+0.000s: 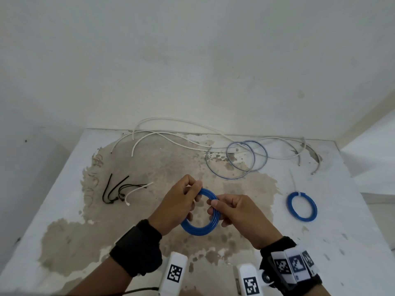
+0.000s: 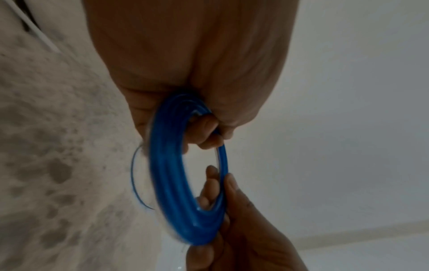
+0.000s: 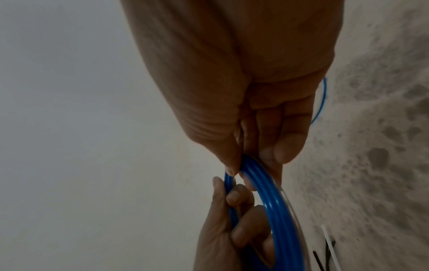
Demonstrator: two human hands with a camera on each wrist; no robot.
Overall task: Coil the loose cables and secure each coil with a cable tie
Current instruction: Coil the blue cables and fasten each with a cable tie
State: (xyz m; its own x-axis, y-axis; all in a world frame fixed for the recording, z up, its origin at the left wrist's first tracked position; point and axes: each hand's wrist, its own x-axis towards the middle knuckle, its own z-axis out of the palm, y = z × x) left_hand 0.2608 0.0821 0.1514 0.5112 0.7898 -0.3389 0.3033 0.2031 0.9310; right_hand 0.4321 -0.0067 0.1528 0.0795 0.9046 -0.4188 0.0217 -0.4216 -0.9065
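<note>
A blue cable coil (image 1: 198, 228) (image 2: 171, 183) (image 3: 276, 210) of several turns hangs in the air above the table between both hands. My left hand (image 1: 181, 201) grips its upper left arc, thumb and fingers curled round the strands. My right hand (image 1: 233, 208) pinches its right side, thumb on top. A second blue coil (image 1: 301, 206), bound with a white cable tie, lies flat at the right. Spare black and white cable ties (image 1: 121, 190) lie at the left. Loose white cables (image 1: 171, 137) and a thin blue-and-white cable (image 1: 237, 161) in loops lie at the back.
The white table (image 1: 64, 189) has a large worn brown patch in the middle. A white wall rises right behind it. The table's right edge (image 1: 367, 199) is near the tied coil.
</note>
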